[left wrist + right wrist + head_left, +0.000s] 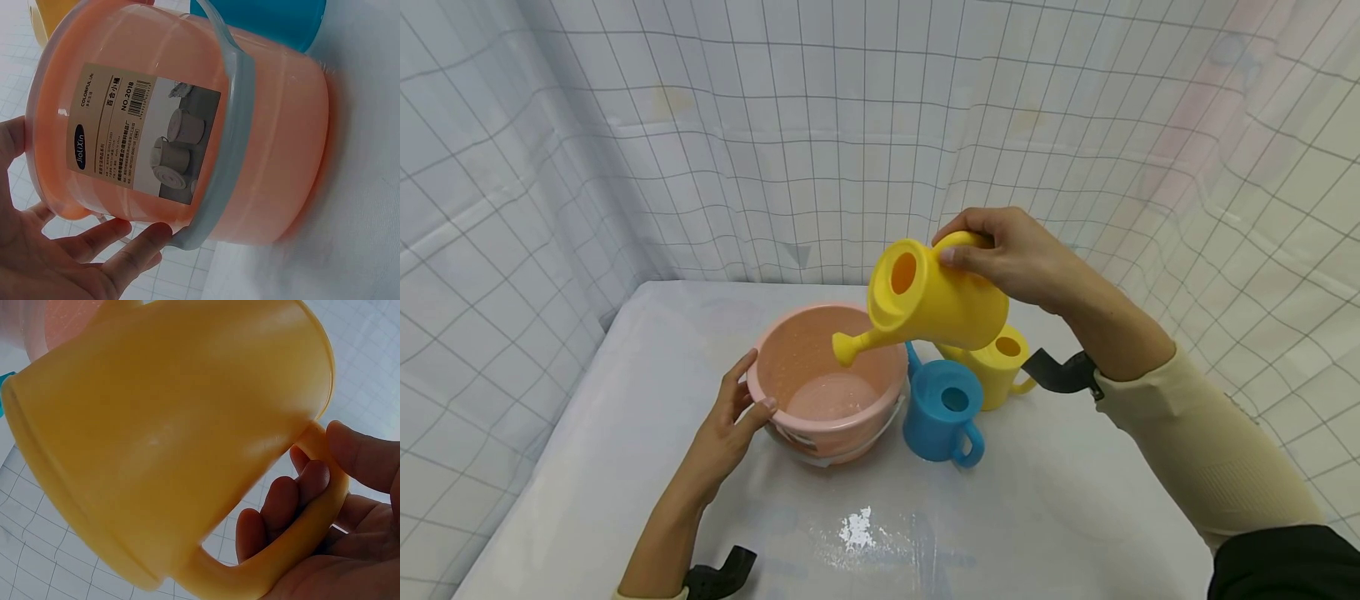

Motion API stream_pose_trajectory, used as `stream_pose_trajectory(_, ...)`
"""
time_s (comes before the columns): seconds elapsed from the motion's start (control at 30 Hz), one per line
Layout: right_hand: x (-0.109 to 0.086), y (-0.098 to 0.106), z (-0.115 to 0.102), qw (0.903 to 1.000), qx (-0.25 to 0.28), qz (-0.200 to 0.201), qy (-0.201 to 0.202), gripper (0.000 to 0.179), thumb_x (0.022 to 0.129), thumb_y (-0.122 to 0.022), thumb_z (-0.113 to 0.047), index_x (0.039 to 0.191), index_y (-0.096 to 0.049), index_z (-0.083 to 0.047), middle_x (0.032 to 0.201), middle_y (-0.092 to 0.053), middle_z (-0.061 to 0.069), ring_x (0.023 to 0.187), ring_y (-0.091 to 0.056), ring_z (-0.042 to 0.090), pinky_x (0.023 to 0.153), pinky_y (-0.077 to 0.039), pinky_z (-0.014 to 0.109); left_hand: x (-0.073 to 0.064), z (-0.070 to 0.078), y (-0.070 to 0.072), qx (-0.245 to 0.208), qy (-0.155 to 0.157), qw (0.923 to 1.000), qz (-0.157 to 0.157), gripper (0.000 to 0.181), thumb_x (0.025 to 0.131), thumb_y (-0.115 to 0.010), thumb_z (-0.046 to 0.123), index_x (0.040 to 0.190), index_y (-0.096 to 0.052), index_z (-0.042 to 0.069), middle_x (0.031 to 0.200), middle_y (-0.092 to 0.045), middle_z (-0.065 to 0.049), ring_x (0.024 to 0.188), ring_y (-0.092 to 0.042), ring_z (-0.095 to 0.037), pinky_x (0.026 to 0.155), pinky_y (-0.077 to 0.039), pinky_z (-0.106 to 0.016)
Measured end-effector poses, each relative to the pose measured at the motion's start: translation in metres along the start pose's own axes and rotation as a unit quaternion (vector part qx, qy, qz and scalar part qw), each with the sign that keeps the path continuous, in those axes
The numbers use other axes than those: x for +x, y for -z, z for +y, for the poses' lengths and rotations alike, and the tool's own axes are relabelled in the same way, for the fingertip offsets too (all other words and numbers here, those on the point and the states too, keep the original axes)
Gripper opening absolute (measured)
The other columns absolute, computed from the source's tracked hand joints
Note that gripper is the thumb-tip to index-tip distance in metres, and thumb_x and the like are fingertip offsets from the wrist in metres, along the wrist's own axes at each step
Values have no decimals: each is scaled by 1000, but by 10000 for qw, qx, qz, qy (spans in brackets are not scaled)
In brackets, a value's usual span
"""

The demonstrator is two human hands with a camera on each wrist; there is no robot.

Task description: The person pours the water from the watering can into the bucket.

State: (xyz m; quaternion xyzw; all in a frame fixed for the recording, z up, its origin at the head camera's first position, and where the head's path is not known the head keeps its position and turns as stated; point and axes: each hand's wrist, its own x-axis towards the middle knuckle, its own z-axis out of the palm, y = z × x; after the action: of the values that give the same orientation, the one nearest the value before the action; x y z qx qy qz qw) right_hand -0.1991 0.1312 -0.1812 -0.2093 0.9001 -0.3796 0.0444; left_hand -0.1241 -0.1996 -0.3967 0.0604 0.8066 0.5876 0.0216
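Observation:
My right hand (1018, 254) grips the handle of a yellow watering can (958, 304), its fingers curled through the loop (275, 562). The can is held in the air, tilted, its sprinkler spout pointing down to the left over the inside of a pink bucket (831, 423). No stream shows at the spout. My left hand (730, 425) holds the bucket's left rim, thumb at the rim and fingers along the outer wall. The bucket stands upright, with wet specks inside, a pale grey handle (234, 119) hanging down its side and a printed label (144, 134).
A blue watering can (942, 417) stands right of the bucket. Behind it is a second yellow watering can (997, 371), partly covered by the raised one. Water is spilled on the white tabletop (865, 533) in front. White grid-patterned curtains (850, 150) surround the table.

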Motion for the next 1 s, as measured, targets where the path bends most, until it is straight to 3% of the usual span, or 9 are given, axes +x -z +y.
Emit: stream_pose_trajectory(1.0,-1,-1,-2,10000,-21,-27,58,21,95,-57,-22,112,-62,-12,106,-62,8,93,-57,22,84,-50,32,0,1,0,-97,-26,9999,15,69,97,-52,30,148,-7,46,154,-23,-17,142,-23,-41,105,-26,-67)
